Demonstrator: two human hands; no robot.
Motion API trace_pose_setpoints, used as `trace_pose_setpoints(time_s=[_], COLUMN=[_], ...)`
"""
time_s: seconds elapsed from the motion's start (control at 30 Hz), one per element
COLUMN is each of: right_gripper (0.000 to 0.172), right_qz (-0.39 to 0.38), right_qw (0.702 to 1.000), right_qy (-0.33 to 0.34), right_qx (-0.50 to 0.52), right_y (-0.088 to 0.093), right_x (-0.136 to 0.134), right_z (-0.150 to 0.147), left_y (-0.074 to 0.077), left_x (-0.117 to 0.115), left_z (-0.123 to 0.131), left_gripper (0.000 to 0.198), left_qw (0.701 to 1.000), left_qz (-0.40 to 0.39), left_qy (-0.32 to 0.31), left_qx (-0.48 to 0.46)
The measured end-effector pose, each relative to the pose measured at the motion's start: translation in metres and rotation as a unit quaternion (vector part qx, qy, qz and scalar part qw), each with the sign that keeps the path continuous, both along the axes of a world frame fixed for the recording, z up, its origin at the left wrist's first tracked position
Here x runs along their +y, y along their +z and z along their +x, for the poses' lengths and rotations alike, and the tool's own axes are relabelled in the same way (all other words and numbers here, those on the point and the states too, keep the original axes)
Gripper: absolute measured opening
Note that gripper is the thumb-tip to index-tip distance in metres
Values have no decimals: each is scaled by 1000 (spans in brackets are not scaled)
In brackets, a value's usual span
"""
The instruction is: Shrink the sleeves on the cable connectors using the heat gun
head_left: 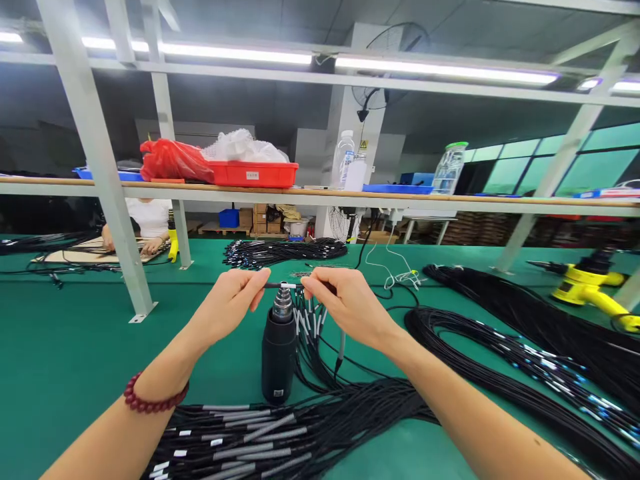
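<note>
Both hands pinch one thin black cable [273, 285] with a white sleeve [289, 286] on it, stretched level between them. My left hand [235, 293] is closed on its left end. On the other side my right hand [345, 300] grips it, thumb and fingers pressed together. Directly under the white sleeve stands a black heat gun [279, 360], upright, its metal nozzle [283, 305] pointing up. Whether the sleeve touches the nozzle I cannot tell. Below the hands lies a bundle of black cables with grey corrugated sleeves [260, 437], several bearing white labels.
Coiled black cables [450, 333] lie on the green table [65, 347] at the right, near a yellow heat gun [585, 287]. More cables [285, 252] lie at the back. A shelf [320, 195] carries a red tray [260, 175] and bottles. Across the table sits a person [147, 220].
</note>
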State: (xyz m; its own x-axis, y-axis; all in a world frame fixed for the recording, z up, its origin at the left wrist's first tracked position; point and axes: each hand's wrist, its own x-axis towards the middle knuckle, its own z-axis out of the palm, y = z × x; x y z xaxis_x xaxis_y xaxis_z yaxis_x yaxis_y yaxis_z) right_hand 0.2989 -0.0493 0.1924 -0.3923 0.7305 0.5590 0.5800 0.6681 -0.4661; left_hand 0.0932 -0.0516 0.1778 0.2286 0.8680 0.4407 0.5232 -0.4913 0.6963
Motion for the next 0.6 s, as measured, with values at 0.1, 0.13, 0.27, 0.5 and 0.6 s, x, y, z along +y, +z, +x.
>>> trace_pose_setpoints(time_s=[0.1, 0.13, 0.27, 0.5, 0.6], right_gripper=[39, 40, 41, 36, 33], right_qz=[1, 1, 4, -5, -18], right_qw=[1000, 1000, 999, 1000, 1000], right_qy=[-15, -20, -32, -27, -25], right_qx=[-11, -14, -25, -12, 0], right_y=[0, 0, -2, -6, -8], right_x=[12, 15, 24, 31, 35], right_z=[-4, -5, -8, -8, -8], left_y=[0, 0, 1, -1, -3], left_x=[15, 19, 26, 29, 31], left_z=[-2, -3, -5, -7, -7], left_gripper=[58, 59, 57, 46, 41], left_qw=[1000, 1000, 1000, 1000, 1000], left_qz=[-6, -9, -18, -10, -6], left_qy=[3, 3, 5, -1, 0], left_qx=[1, 3, 16, 28, 25])
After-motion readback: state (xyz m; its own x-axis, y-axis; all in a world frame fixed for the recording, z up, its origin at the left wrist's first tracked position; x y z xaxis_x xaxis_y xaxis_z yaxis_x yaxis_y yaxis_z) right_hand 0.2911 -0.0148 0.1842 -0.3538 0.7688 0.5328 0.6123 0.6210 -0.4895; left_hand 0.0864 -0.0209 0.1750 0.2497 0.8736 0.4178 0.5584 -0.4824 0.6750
